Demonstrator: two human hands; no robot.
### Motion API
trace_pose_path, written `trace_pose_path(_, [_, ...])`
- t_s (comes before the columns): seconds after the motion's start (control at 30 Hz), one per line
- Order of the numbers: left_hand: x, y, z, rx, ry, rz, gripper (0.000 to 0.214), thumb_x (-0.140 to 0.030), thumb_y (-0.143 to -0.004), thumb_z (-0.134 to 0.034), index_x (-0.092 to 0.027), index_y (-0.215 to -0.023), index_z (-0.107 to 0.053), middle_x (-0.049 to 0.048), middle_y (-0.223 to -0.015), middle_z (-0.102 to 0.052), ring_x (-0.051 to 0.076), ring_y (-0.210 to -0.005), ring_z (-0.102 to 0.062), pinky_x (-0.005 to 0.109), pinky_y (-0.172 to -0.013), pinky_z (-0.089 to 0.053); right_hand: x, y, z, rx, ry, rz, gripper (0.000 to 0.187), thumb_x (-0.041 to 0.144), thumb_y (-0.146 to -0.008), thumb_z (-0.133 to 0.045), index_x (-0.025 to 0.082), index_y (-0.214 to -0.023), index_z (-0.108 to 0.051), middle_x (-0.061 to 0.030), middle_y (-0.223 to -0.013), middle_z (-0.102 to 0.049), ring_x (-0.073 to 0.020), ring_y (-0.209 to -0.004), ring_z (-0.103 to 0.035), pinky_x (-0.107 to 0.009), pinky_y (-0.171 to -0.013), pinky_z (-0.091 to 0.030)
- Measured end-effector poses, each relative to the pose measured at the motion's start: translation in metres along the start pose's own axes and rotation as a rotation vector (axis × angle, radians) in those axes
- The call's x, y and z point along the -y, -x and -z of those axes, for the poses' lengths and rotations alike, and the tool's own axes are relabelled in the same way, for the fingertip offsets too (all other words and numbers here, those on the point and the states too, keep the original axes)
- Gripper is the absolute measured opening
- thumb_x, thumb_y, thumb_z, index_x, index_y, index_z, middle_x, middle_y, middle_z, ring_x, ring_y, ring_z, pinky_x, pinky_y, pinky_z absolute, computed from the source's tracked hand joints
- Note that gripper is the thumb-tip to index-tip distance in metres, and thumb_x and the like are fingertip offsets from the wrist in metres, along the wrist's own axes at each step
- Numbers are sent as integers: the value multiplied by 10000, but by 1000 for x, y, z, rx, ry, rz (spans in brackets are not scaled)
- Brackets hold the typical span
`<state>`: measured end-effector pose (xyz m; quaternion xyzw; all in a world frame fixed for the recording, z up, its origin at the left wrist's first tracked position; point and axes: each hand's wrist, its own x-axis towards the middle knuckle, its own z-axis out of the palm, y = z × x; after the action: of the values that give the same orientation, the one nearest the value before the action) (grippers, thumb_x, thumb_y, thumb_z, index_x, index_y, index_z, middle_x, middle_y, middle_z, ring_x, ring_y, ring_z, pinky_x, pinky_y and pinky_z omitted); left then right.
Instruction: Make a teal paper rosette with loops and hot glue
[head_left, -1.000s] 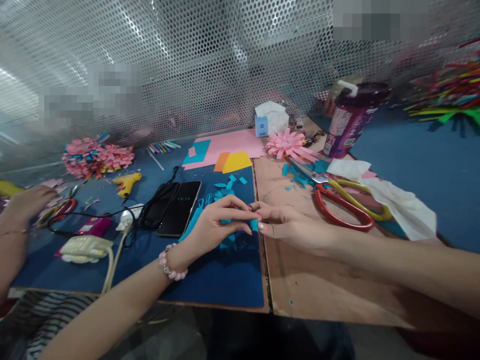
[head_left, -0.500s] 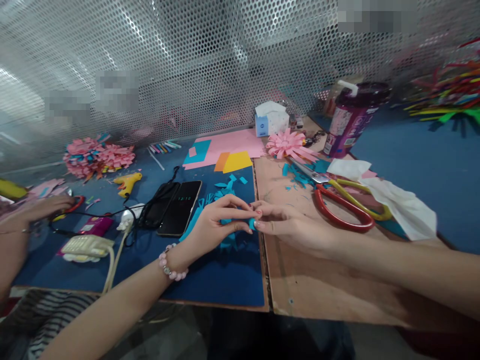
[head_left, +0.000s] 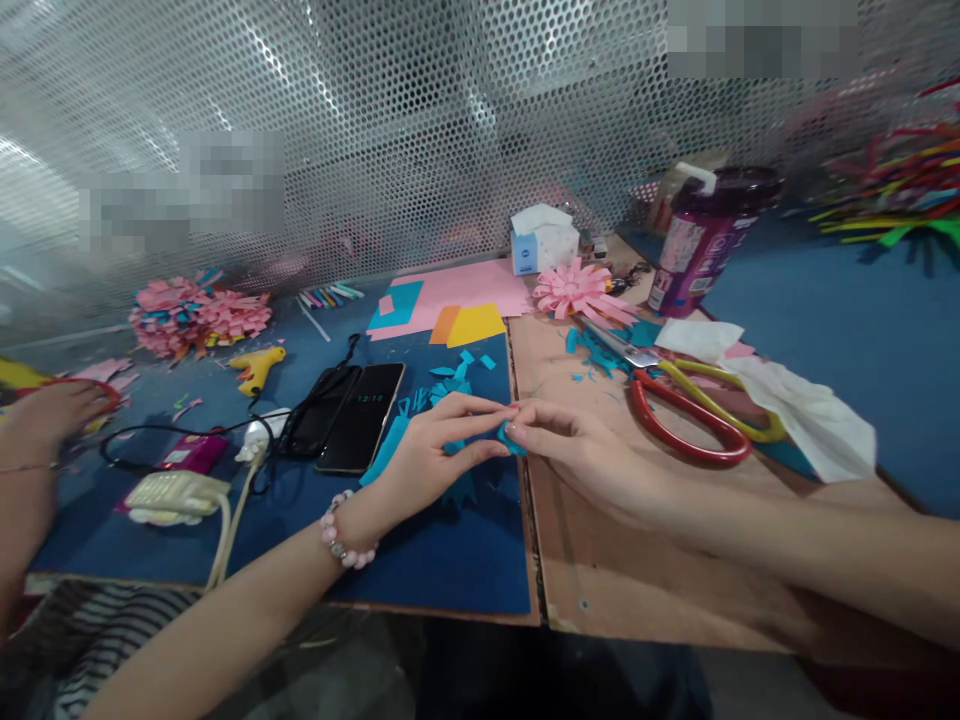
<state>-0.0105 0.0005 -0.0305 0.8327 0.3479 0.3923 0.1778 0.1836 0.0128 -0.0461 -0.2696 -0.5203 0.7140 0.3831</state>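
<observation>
Paper (head_left: 515, 443) between fingertips (head_left: 496, 451) now more visible

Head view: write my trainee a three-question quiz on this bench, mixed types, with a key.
1. True or false: the left hand and the right hand meet at a small piece of blue paper.
2. Which of these lies nearest the right hand?
A) the yellow glue gun
B) the large scissors
C) the tissue box
3. What time shows on the phone screen?

Key: 1. True. 2. B. 3. 12:10.
</observation>
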Motion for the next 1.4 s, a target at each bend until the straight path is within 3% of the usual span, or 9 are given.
trace_pose_path(0.2, [0, 1, -1, 16, -14, 10, 277, -244, -865, -609, -223, -1137, -658, 77, -1100, -661, 171, -996, -620, 336, -896, -524, -4, -1, 0, -26, 26, 17, 275, 429, -767, -694, 174, -778, -591, -16, -893, -570, -154, -878, -501, -305, -821, -368])
trace_pose_path(0.4, [0, 1, -1, 48, 21, 91, 284, -244, -882, -586, -235, -1159, -649, 69, -1119, -654, 169, -1025, -605, 334, -931, -503, -1, 0, 0, -71, 261, 44, 325, 489, -827, -599, 172, -758, -575, -27, -883, -555, -163, -876, -500, -314, -822, -378])
trace_pose_path(0.6, [-1, 0, -1, 50, 79, 154, 212, -241, -884, -583, -214, -1060, -698, 61, -1059, -678, 156, -972, -629, 289, -898, -510, -1, -2, 5, -42, 403, 133, 297, 447, -862, -568, 180, -732, -582, -40, -952, -548, -172, -957, -532, -327, -880, -396])
trace_pose_path(0.77, [1, -1, -1, 49, 138, 218, 178, -260, -889, -574, -194, -974, -716, 58, -1000, -688, 154, -932, -634, 278, -864, -510, 2, -1, 6, -100, 570, 172, 299, 448, -872, -558, 188, -729, -596, -48, -929, -559, -172, -889, -557, -323, -801, -442])
trace_pose_path(0.93, [-2, -3, -1, 59, 179, 300, 192, -285, -906, -544, -178, -921, -703, 43, -971, -685, 141, -891, -620, 249, -817, -488, 13, 0, 9, -185, 734, 359, 181, 351, -838, -639, 222, -963, -611, -58, -1047, -567, -183, -952, -561, -339, -813, -471])
trace_pose_path(1.03, [-4, -2, -1, 90, 144, 405, 219, -326, -905, -539, -175, -895, -697, 21, -874, -691, 130, -815, -616, 231, -762, -481, 17, -1, 10, -115, 859, 479, 62, 256, -860, -616, 218, -899, -646, -44, -1004, -597, -180, -997, -540, -362, -892, -428])
trace_pose_path(1.17, [-4, 0, -2, 116, 167, 485, 249, -360, -906, -524, -178, -910, -695, 8, -792, -689, 118, -720, -609, 221, -691, -484, 18, -4, 9, -87, 808, 411, 95, 263, -878, -585, 204, -843, -650, -31, -947, -618, -165, -934, -562, -341, -838, -439])
trace_pose_path(1.3, [-5, 2, -2, 137, 257, 508, 251, -309, -897, -532, -184, -1078, -654, 28, -907, -694, 118, -750, -612, 218, -685, -485, 16, -5, 9, -145, 692, 248, 159, 313, -883, -571, 202, -804, -652, -17, -900, -642, -160, -904, -579, -316, -799, -443])
trace_pose_path(1.4, [-6, 1, -2, 179, 257, 493, 229, -276, -876, -557, -176, -1057, -655, 31, -929, -690, 133, -816, -614, 231, -744, -478, 15, -4, 9, -155, 662, 206, 181, 312, -880, -574, 201, -763, -655, -4, -847, -648, -152, -876, -583, -303, -786, -439])
